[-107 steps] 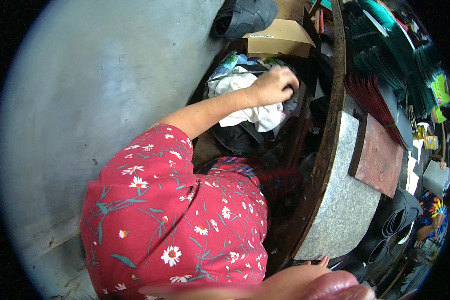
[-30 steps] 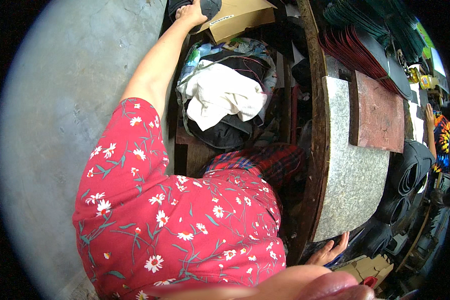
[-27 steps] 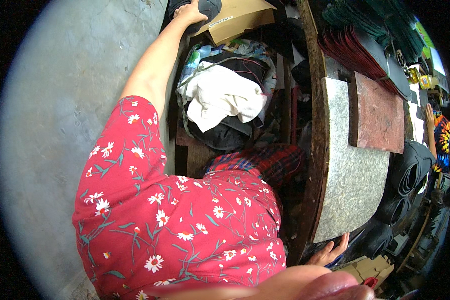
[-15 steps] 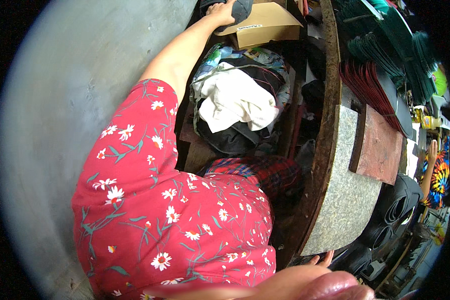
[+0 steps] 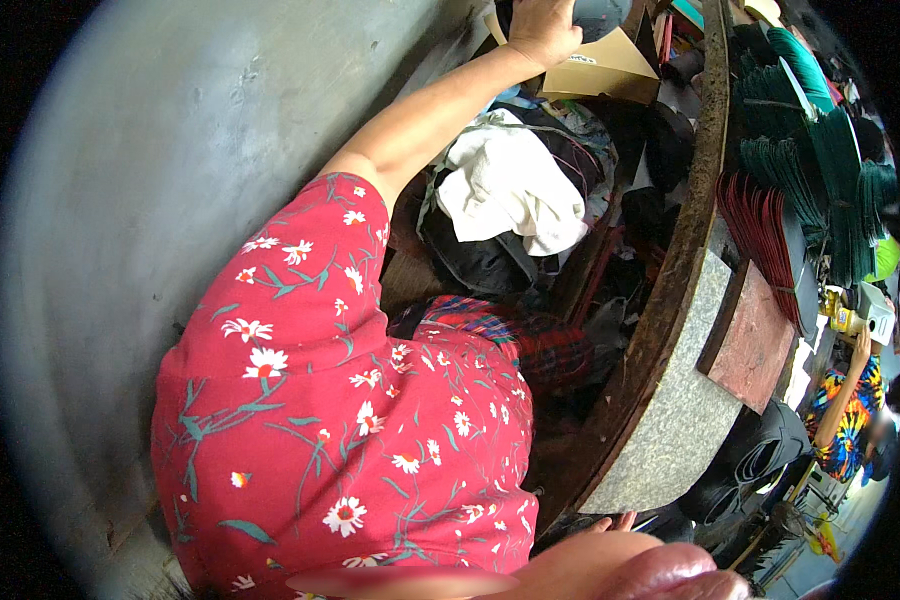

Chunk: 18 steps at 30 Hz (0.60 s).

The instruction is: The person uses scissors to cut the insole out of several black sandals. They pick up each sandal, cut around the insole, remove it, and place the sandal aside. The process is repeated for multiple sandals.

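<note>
My left arm stretches up to the top edge, where my left hand is closed on a dark grey, curved bundle that the frame cuts off. The bundle is beside and partly over an open cardboard box. Of my right hand only a few stretched fingertips show, by the lower end of a grey speckled slab on the worktable. The rest of that hand is hidden.
A white cloth lies on a bag of dark fabric below the box. The worktable's worn wooden edge curves beside it. On the table are a reddish block, stacked red-edged sheets and green stacks. Another person is at far right.
The view has shifted, so the box, cloth and table appear farther right. My left hand still grips the dark grey bundle, now more over the box. My right fingertips remain by the slab.
</note>
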### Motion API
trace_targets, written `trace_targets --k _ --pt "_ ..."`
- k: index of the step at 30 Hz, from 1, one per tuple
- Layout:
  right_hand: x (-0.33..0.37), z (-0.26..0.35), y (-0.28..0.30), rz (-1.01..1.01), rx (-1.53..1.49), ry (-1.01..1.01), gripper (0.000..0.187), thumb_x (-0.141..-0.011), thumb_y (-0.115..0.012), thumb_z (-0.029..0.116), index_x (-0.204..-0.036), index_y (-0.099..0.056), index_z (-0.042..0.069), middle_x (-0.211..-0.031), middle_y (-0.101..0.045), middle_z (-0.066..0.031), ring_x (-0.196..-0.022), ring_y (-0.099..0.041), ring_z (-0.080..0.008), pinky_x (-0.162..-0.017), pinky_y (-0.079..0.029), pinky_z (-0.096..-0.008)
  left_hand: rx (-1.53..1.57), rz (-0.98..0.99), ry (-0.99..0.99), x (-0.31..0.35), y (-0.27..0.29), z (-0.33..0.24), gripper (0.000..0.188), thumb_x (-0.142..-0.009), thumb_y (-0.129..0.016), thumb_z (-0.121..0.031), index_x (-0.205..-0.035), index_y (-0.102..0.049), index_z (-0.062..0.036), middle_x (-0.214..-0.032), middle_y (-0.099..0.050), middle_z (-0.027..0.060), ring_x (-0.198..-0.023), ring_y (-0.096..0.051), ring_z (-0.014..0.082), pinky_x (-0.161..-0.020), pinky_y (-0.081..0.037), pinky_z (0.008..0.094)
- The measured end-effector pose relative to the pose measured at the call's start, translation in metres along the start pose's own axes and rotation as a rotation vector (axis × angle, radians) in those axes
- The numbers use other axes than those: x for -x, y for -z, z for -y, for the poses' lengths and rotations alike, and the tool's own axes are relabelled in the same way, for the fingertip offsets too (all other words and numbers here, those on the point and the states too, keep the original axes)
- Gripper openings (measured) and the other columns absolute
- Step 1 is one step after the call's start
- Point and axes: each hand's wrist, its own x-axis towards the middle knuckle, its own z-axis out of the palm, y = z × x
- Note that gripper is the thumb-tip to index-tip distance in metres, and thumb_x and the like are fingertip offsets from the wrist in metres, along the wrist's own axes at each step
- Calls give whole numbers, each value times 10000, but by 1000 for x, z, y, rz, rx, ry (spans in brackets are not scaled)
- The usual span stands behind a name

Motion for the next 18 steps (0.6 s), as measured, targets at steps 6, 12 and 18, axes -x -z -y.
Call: trace_targets --k 6,12,18 --pt "8 -4 1 23 -79 -86 632 -1069 -478 453 -1463 -453 -40 -1490 -475 -199 -1356 -470 -333 -1156 -356 -457 280 -93 -197 19 91 -93 689 -728 -729 1 -1366 -495 -111 -978 -648 200 -867 -614 423 -791 -445 524" --pt "16 -6 0 14 -180 -146 626 -1067 -493 444 -1476 -441 -27 -1469 -489 -181 -1329 -477 -326 -1135 -356 -451 750 66 -477 86 160 -203 519 -788 -704 -157 -1290 -584 -206 -1049 -688 58 -786 -653 331 -749 -488 465" --pt "7 2 -17 -25 -283 -168 593 -1075 -483 387 -1476 -415 -45 -1474 -483 -188 -1346 -469 -322 -1166 -333 -459 1203 289 -685 151 174 -315 237 -944 -566 -299 -1158 -590 -199 -799 -673 113 -819 -676 375 -761 -499 495"
